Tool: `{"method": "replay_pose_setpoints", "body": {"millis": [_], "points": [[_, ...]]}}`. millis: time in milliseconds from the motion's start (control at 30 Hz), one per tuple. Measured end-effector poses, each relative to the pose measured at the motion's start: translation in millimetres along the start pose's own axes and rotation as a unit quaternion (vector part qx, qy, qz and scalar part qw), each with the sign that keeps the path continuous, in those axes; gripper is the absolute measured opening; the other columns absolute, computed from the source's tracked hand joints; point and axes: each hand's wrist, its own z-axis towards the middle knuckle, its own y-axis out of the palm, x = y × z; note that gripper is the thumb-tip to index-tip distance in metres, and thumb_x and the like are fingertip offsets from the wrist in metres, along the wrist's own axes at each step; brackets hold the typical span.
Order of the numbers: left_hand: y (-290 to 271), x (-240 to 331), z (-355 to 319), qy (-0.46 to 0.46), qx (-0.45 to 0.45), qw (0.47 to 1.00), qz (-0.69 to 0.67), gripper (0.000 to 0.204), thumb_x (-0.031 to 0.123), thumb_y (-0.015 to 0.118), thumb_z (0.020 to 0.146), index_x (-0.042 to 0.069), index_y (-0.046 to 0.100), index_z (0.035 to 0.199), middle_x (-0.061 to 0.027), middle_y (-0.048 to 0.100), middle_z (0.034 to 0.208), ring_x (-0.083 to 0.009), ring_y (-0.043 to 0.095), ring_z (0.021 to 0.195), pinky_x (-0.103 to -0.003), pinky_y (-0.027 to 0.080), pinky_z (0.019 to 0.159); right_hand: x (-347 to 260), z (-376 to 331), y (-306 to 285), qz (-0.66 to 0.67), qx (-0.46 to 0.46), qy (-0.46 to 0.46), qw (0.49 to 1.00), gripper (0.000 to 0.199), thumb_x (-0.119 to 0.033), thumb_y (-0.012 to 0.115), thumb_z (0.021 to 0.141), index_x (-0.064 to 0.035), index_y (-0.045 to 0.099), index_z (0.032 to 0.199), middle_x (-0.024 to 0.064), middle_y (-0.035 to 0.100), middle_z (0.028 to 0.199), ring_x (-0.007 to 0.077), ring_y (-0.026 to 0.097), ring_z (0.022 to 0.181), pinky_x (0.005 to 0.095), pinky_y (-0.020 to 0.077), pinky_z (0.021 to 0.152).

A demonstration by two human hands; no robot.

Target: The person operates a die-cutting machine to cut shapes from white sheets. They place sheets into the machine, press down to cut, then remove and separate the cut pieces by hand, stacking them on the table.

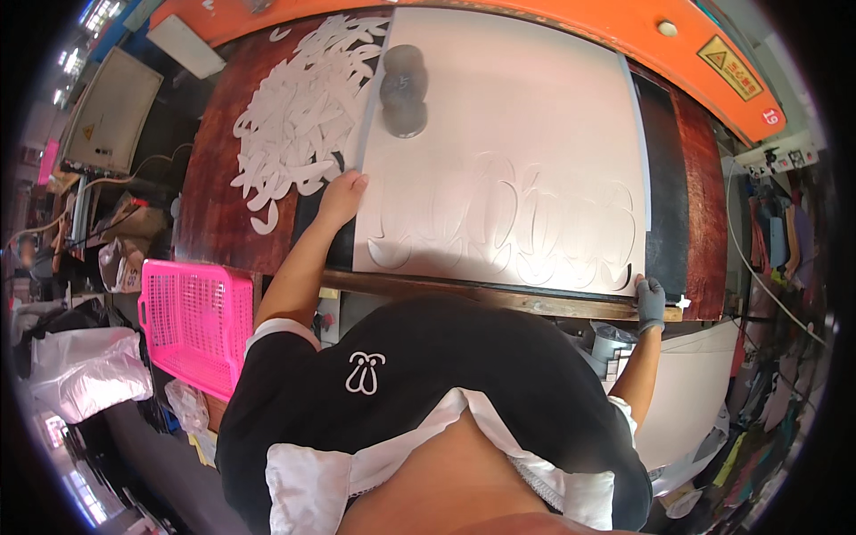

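A large pale sheet (508, 116) lies flat on the work table. Several long curved outlines are cut into its near part. On its left edge my left hand (345, 196) is closed, thumb on top and fingers partly hidden. My right hand (650, 301), in a grey glove with bare fingertips showing, pinches the sheet's near right corner. Toward the far left of the sheet rests a dark grey lobed block (404, 91), apparently a cutting die, away from both hands. Beyond my left hand, loose curved white cut pieces (303, 116) are heaped on the table.
An orange machine beam (553, 27) with a warning label spans the far side. The reddish-brown table (209, 205) has a wooden front edge. A pink plastic basket (192, 321) stands low on the left, near a plastic bag (89, 370). Pale sheet material (682, 392) is below right.
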Motion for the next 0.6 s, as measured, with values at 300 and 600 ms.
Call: {"method": "replay_pose_setpoints", "body": {"millis": [300,600], "points": [[-8.1,-7.5,30.3,0.076,0.181,0.98,-0.012,0.026,0.02,0.059,0.08,0.006,0.055,0.102,-0.0152,0.06,0.102,-0.0318,0.056,0.098,-0.041,0.046,0.078,-139.7,3.3,134.4,-0.162,0.074,-0.393,0.902,0.053,-0.031,0.067,0.078,-0.0015,0.05,0.119,0.0162,0.054,0.113,0.0308,0.053,0.107,0.0382,0.0434,0.088],[33.2,-35.6,73.8,0.197,0.21,0.955,-0.064,0.033,0.013,0.058,0.081,0.007,0.053,0.113,-0.0127,0.053,0.121,-0.0279,0.045,0.116,-0.044,0.029,0.1,-277.4,-28.6,374.7,-0.143,-0.088,-0.601,0.781,0.075,-0.032,0.076,0.066,0.0015,0.043,0.124,0.019,0.05,0.119,0.033,0.051,0.106,0.0386,0.0428,0.09]]}}
